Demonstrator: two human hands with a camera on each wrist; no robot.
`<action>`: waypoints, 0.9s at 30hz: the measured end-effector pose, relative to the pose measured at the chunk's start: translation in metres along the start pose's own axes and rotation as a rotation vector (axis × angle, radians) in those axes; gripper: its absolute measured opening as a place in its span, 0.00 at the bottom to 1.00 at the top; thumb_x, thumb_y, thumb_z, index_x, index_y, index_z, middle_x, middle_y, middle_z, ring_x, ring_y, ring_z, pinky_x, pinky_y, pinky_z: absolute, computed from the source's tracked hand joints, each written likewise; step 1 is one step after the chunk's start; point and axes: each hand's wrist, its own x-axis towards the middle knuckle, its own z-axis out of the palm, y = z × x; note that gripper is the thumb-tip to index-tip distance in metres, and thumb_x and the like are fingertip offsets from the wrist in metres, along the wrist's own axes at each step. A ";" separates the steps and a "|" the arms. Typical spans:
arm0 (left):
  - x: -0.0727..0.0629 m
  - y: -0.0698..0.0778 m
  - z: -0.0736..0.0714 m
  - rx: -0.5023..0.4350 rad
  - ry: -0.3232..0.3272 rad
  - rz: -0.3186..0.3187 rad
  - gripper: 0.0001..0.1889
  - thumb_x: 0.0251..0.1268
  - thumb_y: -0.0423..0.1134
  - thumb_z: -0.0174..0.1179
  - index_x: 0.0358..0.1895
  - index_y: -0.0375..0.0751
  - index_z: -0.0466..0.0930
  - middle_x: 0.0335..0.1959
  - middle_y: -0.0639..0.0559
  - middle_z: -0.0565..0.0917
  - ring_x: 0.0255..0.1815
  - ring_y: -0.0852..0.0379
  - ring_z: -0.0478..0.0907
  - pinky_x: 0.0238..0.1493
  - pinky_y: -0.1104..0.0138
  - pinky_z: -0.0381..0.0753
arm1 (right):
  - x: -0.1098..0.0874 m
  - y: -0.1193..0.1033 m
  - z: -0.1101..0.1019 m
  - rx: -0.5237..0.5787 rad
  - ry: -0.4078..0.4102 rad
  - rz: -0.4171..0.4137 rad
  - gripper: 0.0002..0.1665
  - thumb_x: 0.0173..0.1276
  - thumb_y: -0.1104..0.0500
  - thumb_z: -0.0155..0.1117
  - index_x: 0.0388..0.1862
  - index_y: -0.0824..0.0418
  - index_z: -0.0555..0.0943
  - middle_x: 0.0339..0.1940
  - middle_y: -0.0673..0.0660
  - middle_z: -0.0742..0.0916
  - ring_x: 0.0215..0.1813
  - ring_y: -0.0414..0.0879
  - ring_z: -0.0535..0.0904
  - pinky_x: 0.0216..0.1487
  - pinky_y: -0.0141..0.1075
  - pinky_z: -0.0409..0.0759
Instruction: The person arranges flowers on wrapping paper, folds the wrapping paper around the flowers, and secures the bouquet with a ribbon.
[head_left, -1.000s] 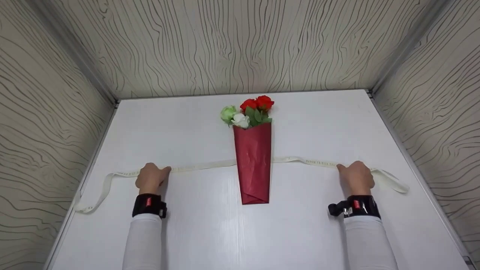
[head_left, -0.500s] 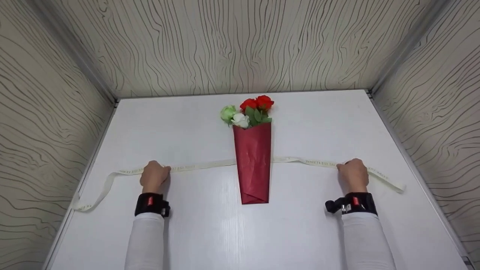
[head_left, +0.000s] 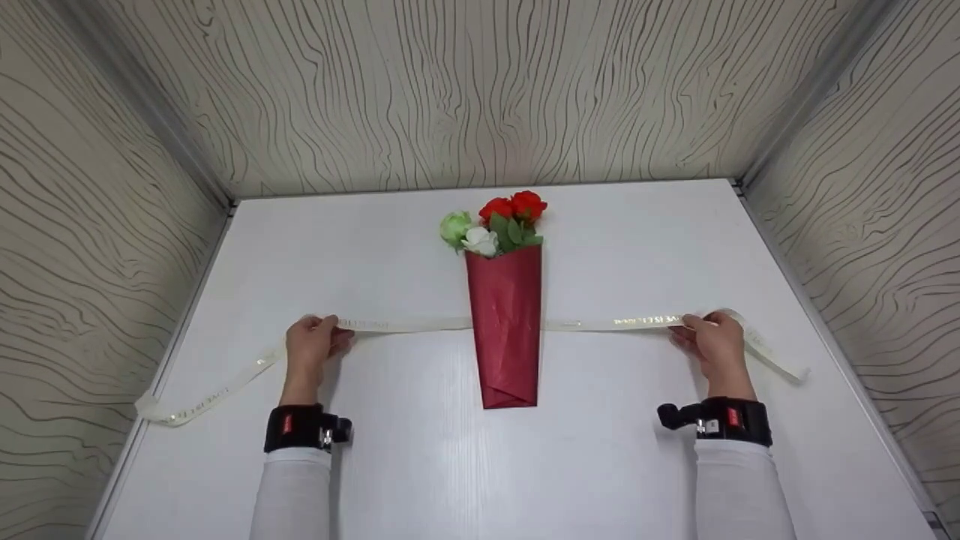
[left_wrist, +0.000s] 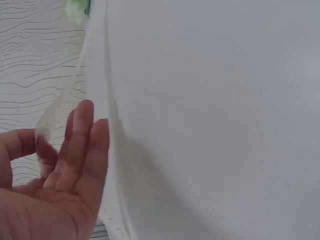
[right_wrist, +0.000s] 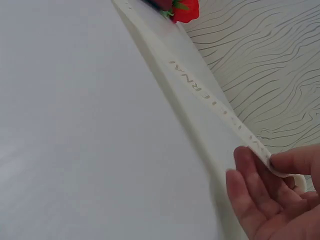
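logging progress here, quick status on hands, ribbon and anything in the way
Left hand and right hand pinching ribbon. Ribbon runs under wrapped bouquet and out past both hands. No obstruction visible near hands.

There are four flowers [head_left: 480, 241], one wrapper [head_left: 508, 330], one ribbon [head_left: 409, 325].

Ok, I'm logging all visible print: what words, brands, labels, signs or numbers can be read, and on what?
"VE IS ETERNAL": ribbon, beside the right hand.
"LOVE IS E", rest blurred: ribbon, its left tail.
Other ribbon lettering: too small or blurred.
Red labels on the black wrist straps: too small to read.
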 end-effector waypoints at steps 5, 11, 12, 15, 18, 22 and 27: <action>-0.006 0.007 0.006 -0.437 -0.012 0.003 0.10 0.58 0.32 0.57 0.37 0.29 0.67 0.32 0.39 0.80 0.37 0.49 0.80 0.42 0.61 0.76 | -0.003 -0.004 0.002 0.351 -0.006 0.042 0.34 0.59 0.68 0.59 0.60 0.66 0.54 0.44 0.58 0.70 0.44 0.49 0.78 0.50 0.38 0.72; -0.011 0.012 0.012 -0.808 -0.146 -0.105 0.11 0.55 0.33 0.60 0.39 0.30 0.74 0.28 0.44 0.79 0.41 0.50 0.78 0.50 0.62 0.71 | -0.004 -0.006 0.008 0.628 -0.060 0.058 0.12 0.54 0.71 0.62 0.36 0.67 0.71 0.32 0.59 0.81 0.42 0.49 0.79 0.51 0.40 0.71; -0.012 0.013 0.013 -0.816 -0.161 -0.111 0.10 0.55 0.34 0.60 0.38 0.31 0.74 0.28 0.44 0.79 0.40 0.50 0.78 0.50 0.62 0.71 | -0.004 -0.006 0.009 0.645 -0.070 0.052 0.09 0.54 0.71 0.63 0.33 0.67 0.72 0.30 0.59 0.82 0.41 0.49 0.80 0.51 0.40 0.71; -0.014 0.015 0.019 -0.789 -0.185 -0.094 0.10 0.54 0.36 0.61 0.36 0.34 0.74 0.28 0.45 0.78 0.35 0.52 0.79 0.51 0.62 0.70 | -0.005 -0.006 0.012 0.668 -0.094 0.010 0.09 0.54 0.71 0.63 0.31 0.66 0.73 0.30 0.59 0.82 0.40 0.50 0.80 0.52 0.41 0.70; -0.016 0.018 0.025 -0.760 -0.199 -0.063 0.12 0.54 0.37 0.62 0.37 0.34 0.72 0.27 0.46 0.77 0.33 0.53 0.78 0.52 0.62 0.70 | -0.006 -0.008 0.015 0.690 -0.104 -0.036 0.12 0.53 0.70 0.64 0.33 0.66 0.71 0.31 0.59 0.81 0.38 0.50 0.79 0.52 0.42 0.70; -0.021 0.022 0.033 -0.777 -0.219 -0.044 0.12 0.55 0.36 0.61 0.39 0.33 0.71 0.30 0.46 0.78 0.36 0.53 0.78 0.52 0.62 0.69 | -0.008 -0.012 0.020 0.743 -0.119 -0.061 0.12 0.53 0.70 0.64 0.33 0.67 0.70 0.31 0.60 0.81 0.36 0.50 0.79 0.53 0.43 0.69; -0.028 0.029 0.044 -0.852 -0.262 -0.031 0.10 0.56 0.33 0.59 0.40 0.32 0.74 0.38 0.43 0.80 0.44 0.52 0.77 0.53 0.62 0.68 | -0.012 -0.017 0.028 0.793 -0.112 -0.085 0.15 0.52 0.70 0.65 0.33 0.66 0.67 0.30 0.60 0.80 0.35 0.50 0.79 0.52 0.43 0.70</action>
